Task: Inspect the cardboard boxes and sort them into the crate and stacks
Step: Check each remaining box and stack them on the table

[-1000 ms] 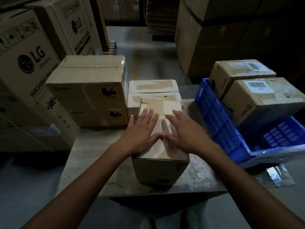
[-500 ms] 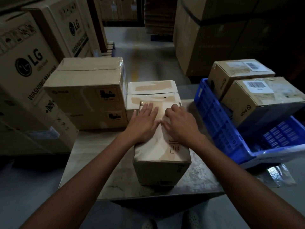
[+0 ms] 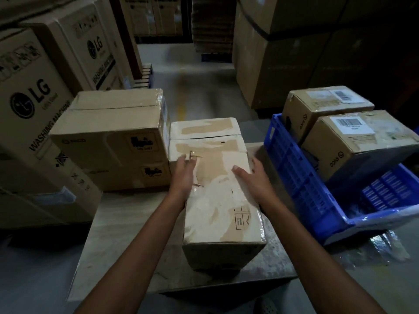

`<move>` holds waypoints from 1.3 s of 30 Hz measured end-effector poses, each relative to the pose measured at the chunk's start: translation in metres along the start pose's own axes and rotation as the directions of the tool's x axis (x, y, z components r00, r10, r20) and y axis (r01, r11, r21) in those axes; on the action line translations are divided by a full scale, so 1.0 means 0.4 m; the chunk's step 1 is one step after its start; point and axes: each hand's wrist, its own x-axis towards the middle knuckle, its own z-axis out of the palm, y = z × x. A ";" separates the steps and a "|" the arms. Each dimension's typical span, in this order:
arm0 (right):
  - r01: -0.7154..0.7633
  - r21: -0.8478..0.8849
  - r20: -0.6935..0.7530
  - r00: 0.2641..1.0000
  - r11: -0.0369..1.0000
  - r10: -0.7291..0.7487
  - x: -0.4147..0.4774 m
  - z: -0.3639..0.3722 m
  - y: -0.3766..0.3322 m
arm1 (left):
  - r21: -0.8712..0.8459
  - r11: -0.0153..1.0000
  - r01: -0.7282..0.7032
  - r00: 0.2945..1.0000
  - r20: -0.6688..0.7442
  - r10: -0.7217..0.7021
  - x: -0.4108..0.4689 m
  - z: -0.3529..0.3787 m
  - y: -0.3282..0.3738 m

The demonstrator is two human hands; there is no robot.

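Now, head view: the single camera is looking forward and down over both forearms.
Work piece: the box in hand (image 3: 223,200) is lying lengthwise on the table (image 3: 127,223). Its far end is touching the taped box (image 3: 204,132) behind it, and it is not yet in the crate or on a stack.
Left side: the left hand (image 3: 184,175) is pressing along the box's top left edge, fingers straight and together, clasping nothing.
Right side: the right hand (image 3: 255,181) is laying its thumb on the top face while its fingers are reaching over the right edge. Whether they are curling round it I cannot tell.
Reason: the hands are bracketing the two long sides, probably getting ready to turn or lift the box for checking. Motion blur is softening the fingertips.
Pile: the stack (image 3: 113,141) of two printed boxes is sitting just beside the taped box, probably serving as one sorting pile.
Bin: the blue crate (image 3: 294,177) is standing at the table's right, with two barcoded boxes (image 3: 362,137) riding above its rim.
Surface: the table is showing as a low, pale, scuffed slab.
Room: a dim warehouse is surrounding it, with LG cartons (image 3: 29,105) towering on the left, plain cartons (image 3: 283,64) on the right, and a grey floor (image 3: 199,87) running between them.
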 end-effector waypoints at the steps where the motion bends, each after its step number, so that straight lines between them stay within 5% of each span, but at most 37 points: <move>1: -0.084 0.124 0.048 0.996 0.989 0.079 -0.004 0.001 -0.005 | -0.101 0.991 0.089 0.996 0.041 -0.085 0.006 -0.006 -0.010; 9: -0.149 0.258 0.128 0.985 0.955 0.119 -0.003 -0.002 -0.001 | -0.208 0.957 0.201 0.969 0.187 -0.162 -0.015 -0.018 -0.014; 13: -0.048 0.253 0.077 0.997 0.966 0.029 -0.045 -0.019 -0.014 | -0.295 0.938 0.179 0.963 0.248 -0.106 -0.071 -0.002 0.020; 18: 0.115 0.361 -0.125 0.989 0.925 -0.074 -0.101 -0.073 -0.023 | -0.422 0.906 0.026 0.999 0.042 -0.010 -0.107 0.005 0.031; 23: 0.008 0.352 -0.152 0.987 0.936 0.049 -0.142 -0.117 0.018 | -0.494 0.868 0.052 0.996 -0.033 -0.078 -0.150 0.025 -0.032; 28: -0.109 0.294 -0.142 0.977 0.949 0.156 -0.187 -0.126 0.125 | -0.446 0.886 0.129 0.989 -0.011 -0.149 -0.216 0.036 -0.144; 39: -0.152 0.031 -0.175 0.972 0.988 0.155 -0.192 -0.109 0.212 | -0.211 0.953 0.217 0.976 0.022 -0.217 -0.188 0.041 -0.181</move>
